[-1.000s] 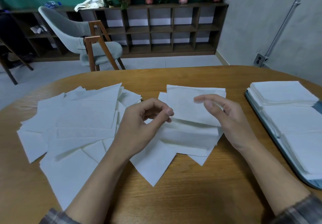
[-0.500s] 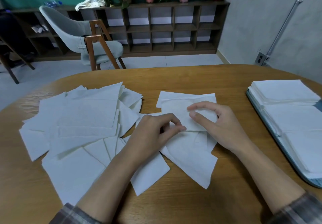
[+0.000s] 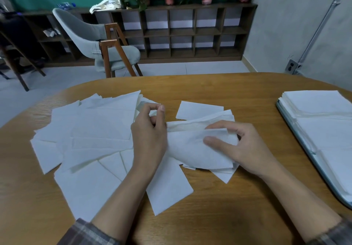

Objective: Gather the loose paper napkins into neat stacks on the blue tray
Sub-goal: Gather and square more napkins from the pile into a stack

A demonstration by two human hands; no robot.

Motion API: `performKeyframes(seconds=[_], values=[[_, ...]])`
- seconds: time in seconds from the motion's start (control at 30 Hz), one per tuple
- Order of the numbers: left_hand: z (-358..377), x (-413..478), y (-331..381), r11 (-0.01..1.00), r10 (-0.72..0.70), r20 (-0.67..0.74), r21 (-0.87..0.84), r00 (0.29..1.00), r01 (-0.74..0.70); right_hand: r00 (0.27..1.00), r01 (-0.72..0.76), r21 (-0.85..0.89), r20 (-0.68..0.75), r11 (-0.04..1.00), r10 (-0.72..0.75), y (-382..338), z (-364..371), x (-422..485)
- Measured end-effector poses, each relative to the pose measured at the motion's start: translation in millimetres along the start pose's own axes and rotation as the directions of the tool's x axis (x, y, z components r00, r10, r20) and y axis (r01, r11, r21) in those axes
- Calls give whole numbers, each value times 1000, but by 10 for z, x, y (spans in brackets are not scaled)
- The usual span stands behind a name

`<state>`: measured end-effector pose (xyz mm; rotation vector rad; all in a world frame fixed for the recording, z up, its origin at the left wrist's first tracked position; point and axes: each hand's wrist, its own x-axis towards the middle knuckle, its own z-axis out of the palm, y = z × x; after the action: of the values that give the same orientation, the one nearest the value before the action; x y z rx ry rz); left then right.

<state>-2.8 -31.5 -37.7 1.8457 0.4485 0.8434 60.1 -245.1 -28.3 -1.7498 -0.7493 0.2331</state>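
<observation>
Loose white paper napkins (image 3: 91, 136) lie scattered over the left and middle of the wooden table. My right hand (image 3: 245, 147) pinches a bunched handful of napkins (image 3: 196, 149), thumb on top and fingers curled round the right edge. My left hand (image 3: 150, 134) holds the left end of that same bunch with curled fingers, index tip raised. One single napkin (image 3: 198, 109) lies flat just behind the bunch. The blue tray (image 3: 304, 157) sits at the right edge, carrying neat white stacks (image 3: 320, 105).
The round wooden table (image 3: 219, 206) has bare wood in front of and behind the napkins. Beyond the far edge stand a grey chair (image 3: 99, 40) with wooden legs and a low dark shelf unit (image 3: 190, 33) with potted plants on top.
Both hands have drawn the middle napkins together into a bunch and lifted it slightly off the table. The left hand moved up and left; fewer napkins lie spread in the middle.
</observation>
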Motion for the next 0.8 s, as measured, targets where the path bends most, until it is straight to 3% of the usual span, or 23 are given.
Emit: performKeyframes(seconds=[0.27, 0.67, 0.8], values=[[-29, -83, 174, 990, 129, 304, -99, 944, -104, 978, -90, 184, -171, 979, 122, -3, -82, 28], [64, -119, 137, 980, 19, 316, -195, 948, 46, 990, -60, 244, -110, 968, 89, 7, -27, 40], [70, -128, 145, 984, 13, 336, -173, 942, 49, 992, -30, 186, -113, 982, 52, 21, -27, 39]])
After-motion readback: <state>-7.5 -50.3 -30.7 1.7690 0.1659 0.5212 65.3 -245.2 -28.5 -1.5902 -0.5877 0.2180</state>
